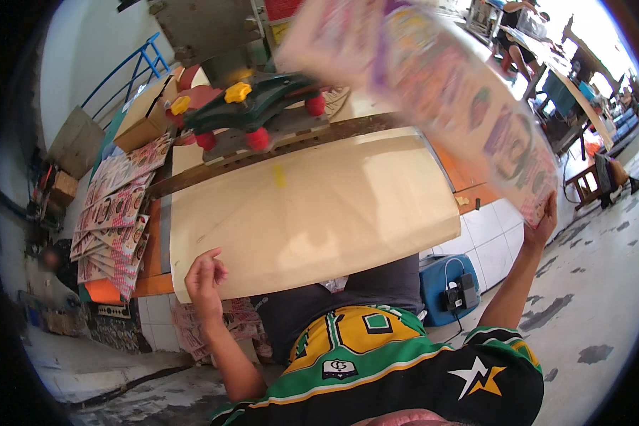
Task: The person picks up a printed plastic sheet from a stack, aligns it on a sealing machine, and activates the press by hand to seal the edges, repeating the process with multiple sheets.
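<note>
My right hand (542,221) is raised at the right, closed on the lower end of a long printed plastic sheet (468,99). The sheet is pale pink with coloured pictures, slants up to the far middle and is blurred by motion. In front of me a cream-coloured sheet (319,220) covers the work table, its front edge bowing over my lap. Above its left front corner is my left hand (204,284), its fingers loosely curled and apart, with nothing seen in them.
A dark green machine part (255,106) with red feet and yellow knobs stands behind the cream sheet. Stacked printed packs (117,213) and a cardboard box (145,113) lie at the left. A blue container (447,287) with a black adapter sits at the lower right. People work far right.
</note>
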